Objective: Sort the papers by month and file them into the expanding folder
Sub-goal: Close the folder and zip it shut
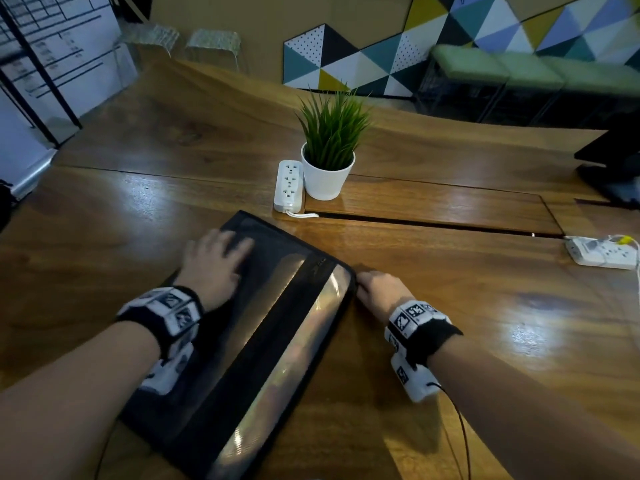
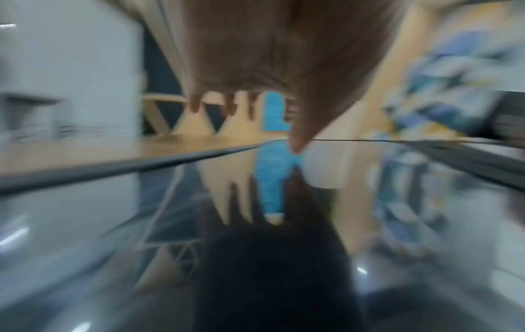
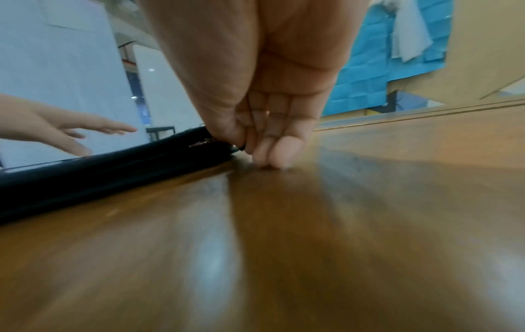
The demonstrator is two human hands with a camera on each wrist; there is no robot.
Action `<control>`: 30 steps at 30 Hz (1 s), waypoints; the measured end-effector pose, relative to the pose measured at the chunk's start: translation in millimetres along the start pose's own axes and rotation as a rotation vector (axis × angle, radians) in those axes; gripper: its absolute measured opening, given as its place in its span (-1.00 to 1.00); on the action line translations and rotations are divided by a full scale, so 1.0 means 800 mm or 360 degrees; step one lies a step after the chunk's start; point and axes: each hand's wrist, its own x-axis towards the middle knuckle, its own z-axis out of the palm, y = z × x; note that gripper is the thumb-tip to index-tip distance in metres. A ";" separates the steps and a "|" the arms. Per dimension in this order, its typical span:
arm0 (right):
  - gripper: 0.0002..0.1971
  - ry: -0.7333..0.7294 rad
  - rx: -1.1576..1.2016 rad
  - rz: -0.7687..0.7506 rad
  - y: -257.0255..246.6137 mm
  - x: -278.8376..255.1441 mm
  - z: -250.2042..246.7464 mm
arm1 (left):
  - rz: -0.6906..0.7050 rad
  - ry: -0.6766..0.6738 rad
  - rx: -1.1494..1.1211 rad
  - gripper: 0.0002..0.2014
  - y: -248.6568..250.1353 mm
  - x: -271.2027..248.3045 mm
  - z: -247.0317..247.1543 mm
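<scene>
A black expanding folder (image 1: 263, 323) with a glossy front lies flat and closed on the wooden table (image 1: 467, 306). My left hand (image 1: 218, 261) rests on its far left part with fingers straight and spread. In the blurred left wrist view the fingers (image 2: 230, 105) reach out over the shiny cover (image 2: 85, 224). My right hand (image 1: 375, 289) is at the folder's far right corner. There thumb and forefinger pinch the folder's zipper edge (image 3: 207, 141), and the other fingertips (image 3: 272, 155) touch the table. No papers are in view.
A potted green plant (image 1: 329, 157) and a white power strip (image 1: 289, 185) stand just beyond the folder. A second power strip (image 1: 602, 251) lies at the right, below a dark monitor base (image 1: 613, 161). Cables run from my wrists toward the near edge.
</scene>
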 end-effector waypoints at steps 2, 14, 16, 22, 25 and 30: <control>-0.80 0.0016 0.0014 -0.0041 0.002 0.016 -0.008 | 0.0309 -0.0290 -0.0068 -0.44 0.052 0.007 -0.005; -0.85 -0.0124 -0.0199 -0.0284 -0.024 -0.009 0.004 | 0.0049 -0.0690 -0.0224 -0.52 0.105 0.035 -0.008; -0.83 -0.0139 -0.0147 -0.0290 -0.020 -0.015 0.008 | 0.0062 -0.0710 -0.0138 -0.48 0.113 0.038 -0.021; -0.78 -0.0045 -0.0083 -0.0278 0.006 -0.008 -0.010 | 0.0625 -0.0291 -0.0041 -0.40 0.160 0.060 -0.062; -0.78 0.0056 -0.0011 -0.0206 0.005 -0.004 -0.013 | 0.0712 -0.0445 -0.0173 -0.54 0.173 0.069 -0.049; -0.80 0.0158 0.0202 -0.0105 -0.010 -0.007 -0.003 | 0.0604 -0.0380 -0.0431 -0.88 0.179 0.080 -0.039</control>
